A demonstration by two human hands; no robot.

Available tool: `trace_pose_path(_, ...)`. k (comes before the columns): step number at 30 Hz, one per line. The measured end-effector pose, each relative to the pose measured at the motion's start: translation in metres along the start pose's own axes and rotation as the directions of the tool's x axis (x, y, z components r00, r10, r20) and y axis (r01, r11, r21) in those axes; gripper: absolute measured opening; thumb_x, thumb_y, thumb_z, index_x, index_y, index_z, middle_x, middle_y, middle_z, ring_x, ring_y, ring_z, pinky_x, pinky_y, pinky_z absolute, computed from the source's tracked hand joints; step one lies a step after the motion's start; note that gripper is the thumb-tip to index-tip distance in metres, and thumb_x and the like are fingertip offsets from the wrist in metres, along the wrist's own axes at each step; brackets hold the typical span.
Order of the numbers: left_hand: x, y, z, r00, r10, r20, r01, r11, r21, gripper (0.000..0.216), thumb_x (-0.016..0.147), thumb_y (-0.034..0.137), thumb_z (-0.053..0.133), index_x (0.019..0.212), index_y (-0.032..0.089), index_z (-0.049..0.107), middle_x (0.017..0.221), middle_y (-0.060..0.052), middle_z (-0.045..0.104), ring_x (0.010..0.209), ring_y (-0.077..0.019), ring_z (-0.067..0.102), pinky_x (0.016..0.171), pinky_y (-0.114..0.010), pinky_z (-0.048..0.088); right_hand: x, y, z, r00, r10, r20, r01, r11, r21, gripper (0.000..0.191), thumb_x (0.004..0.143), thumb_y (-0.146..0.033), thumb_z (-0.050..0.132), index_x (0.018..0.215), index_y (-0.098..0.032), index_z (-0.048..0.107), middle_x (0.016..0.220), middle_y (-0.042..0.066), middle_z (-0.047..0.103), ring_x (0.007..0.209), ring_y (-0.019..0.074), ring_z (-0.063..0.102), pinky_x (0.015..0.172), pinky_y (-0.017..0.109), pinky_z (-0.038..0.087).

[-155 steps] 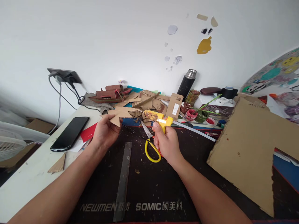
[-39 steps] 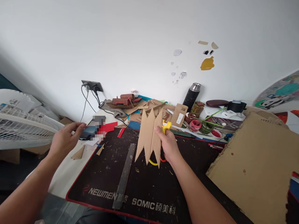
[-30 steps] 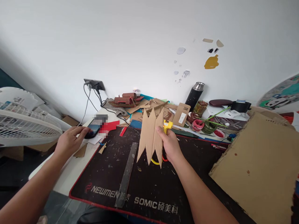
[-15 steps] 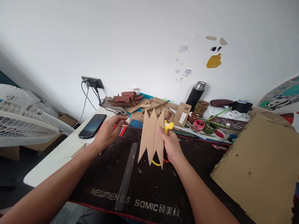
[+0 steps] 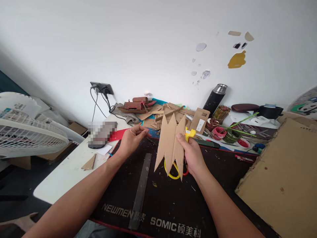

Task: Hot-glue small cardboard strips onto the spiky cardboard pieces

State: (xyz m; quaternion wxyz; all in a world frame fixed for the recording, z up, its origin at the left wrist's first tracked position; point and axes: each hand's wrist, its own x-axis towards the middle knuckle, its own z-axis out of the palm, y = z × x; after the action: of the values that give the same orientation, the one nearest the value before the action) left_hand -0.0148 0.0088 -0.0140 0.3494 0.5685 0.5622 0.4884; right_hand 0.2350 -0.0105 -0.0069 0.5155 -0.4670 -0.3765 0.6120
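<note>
My right hand (image 5: 192, 155) is closed on a jagged cardboard piece (image 5: 170, 143) with several pointed strips, held upright over the black desk mat (image 5: 173, 201). The same hand also holds a yellow glue gun (image 5: 190, 133), mostly hidden behind the cardboard. My left hand (image 5: 132, 140) hovers just left of the cardboard with fingers loosely curled and apart, holding nothing. Yellow-handled scissors (image 5: 170, 172) lie on the mat under the right hand.
A metal ruler (image 5: 141, 191) lies on the mat. A phone (image 5: 101, 134) sits at the left. Cardboard scraps (image 5: 160, 114), a black flask (image 5: 214, 97) and paint jars (image 5: 219, 132) crowd the back. A large cardboard sheet (image 5: 284, 178) is at the right, a fan (image 5: 27, 132) at the left.
My left hand left the phone at the left and moved right toward the cardboard piece. The right hand kept the cardboard and glue gun upright throughout.
</note>
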Motion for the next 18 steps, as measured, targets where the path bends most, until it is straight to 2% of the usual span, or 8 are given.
trace_pose_path(3, -0.0025, 0.0014, 0.0017, 1.0, -0.01, 0.007, 0.01, 0.999, -0.05, 0.046, 0.082, 0.066, 0.08, 0.086, 0.021, 0.074, 0.083, -0.009, 0.084, 0.08, -0.0258, 0.078, 0.078, -0.035, 0.057, -0.0011, -0.001, 0.0002, 1.0, 0.001, 0.003, -0.001, 1.0, 0.0, 0.058, 0.073, -0.07, 0.091, 0.103, -0.021, 0.081, 0.106, 0.014, 0.086, 0.106, 0.0431, 0.08, 0.09, 0.051, 0.063)
trace_pose_path(8, -0.003, 0.0036, 0.0024, 0.999, 0.014, 0.033, -0.013, 1.0, -0.012, 0.042, 0.087, 0.062, 0.075, 0.083, 0.021, 0.071, 0.076, -0.006, 0.079, 0.073, -0.0216, 0.071, 0.073, -0.032, 0.053, 0.0006, -0.0011, -0.0012, 1.0, -0.022, -0.019, 0.022, 1.0, -0.02, 0.06, 0.073, -0.071, 0.091, 0.106, -0.021, 0.081, 0.104, 0.013, 0.086, 0.108, 0.0437, 0.079, 0.089, 0.051, 0.063)
trace_pose_path(13, -0.0044, 0.0047, -0.001, 0.998, 0.06, 0.015, -0.061, 0.995, 0.074, 0.041, 0.095, 0.057, 0.065, 0.072, 0.023, 0.061, 0.062, 0.001, 0.063, 0.061, -0.0155, 0.053, 0.064, -0.029, 0.041, -0.0003, 0.0005, 0.0006, 1.0, -0.013, 0.0, 0.013, 1.0, -0.003, 0.055, 0.073, -0.069, 0.092, 0.099, -0.021, 0.081, 0.105, 0.013, 0.086, 0.105, 0.0406, 0.08, 0.091, 0.049, 0.062)
trace_pose_path(18, -0.0063, 0.0061, -0.0011, 0.998, 0.034, -0.051, -0.029, 0.995, 0.099, 0.049, 0.096, 0.064, 0.06, 0.069, 0.024, 0.049, 0.059, 0.005, 0.042, 0.057, -0.0139, 0.037, 0.056, -0.029, 0.03, -0.0027, 0.0017, 0.0035, 1.0, -0.014, 0.016, 0.014, 1.0, -0.02, 0.056, 0.072, -0.071, 0.091, 0.096, -0.021, 0.081, 0.105, 0.013, 0.086, 0.103, 0.0403, 0.08, 0.088, 0.047, 0.061)
